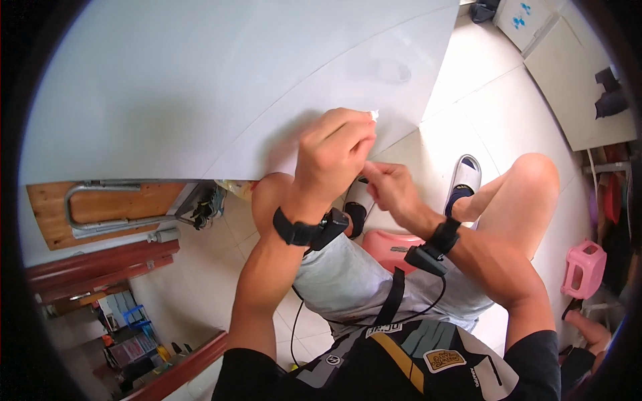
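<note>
Jutting from the tips of the left hand's [334, 152] bent fingers, a small white scrap [374, 115] shows at the hand's far right side, above the near right part of the table [200, 87]. That hand is nearly closed, the scrap pinched at its fingertips, most of it apparently hidden. The visible bit points up and rightward, away from the palm; it is too small and crumpled to tell its long axis. Just below, the right hand [393, 190] is curled, thumb and forefinger close together beside the left hand's heel; whether they meet or hold anything, I cannot tell.
</note>
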The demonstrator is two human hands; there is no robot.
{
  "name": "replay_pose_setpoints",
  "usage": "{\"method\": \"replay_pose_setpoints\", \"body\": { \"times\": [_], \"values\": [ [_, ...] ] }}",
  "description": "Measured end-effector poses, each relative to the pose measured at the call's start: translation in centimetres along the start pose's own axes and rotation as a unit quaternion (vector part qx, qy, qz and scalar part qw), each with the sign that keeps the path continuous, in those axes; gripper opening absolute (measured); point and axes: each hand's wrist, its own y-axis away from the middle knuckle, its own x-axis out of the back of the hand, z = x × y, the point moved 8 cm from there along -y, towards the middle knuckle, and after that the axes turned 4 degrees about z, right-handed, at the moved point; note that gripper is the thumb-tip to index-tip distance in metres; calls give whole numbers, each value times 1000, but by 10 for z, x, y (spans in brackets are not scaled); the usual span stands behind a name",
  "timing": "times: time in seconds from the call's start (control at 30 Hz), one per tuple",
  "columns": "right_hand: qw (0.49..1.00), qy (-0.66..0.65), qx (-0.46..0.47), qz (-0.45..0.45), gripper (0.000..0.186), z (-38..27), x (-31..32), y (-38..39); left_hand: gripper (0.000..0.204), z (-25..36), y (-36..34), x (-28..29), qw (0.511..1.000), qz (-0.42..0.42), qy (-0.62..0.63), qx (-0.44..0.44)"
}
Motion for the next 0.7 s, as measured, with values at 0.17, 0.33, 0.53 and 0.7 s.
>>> {"method": "replay_pose_setpoints", "body": {
  "times": [0.17,0.33,0.53,0.7],
  "values": [
    [983,-10,173,54,38,-61,4,1,24,19,-8,62,972,181,-141,-52],
    [983,102,154,9,38,-30,-14,5,24,9,10,91,940,305,-148,-25],
    [962,1,272,7,41,-106,-34,29,23,7,17,104,931,326,-165,-23],
    [958,184,217,-21,37,-39,-33,15,23,6,12,97,933,320,-162,-24]
  ]
}}
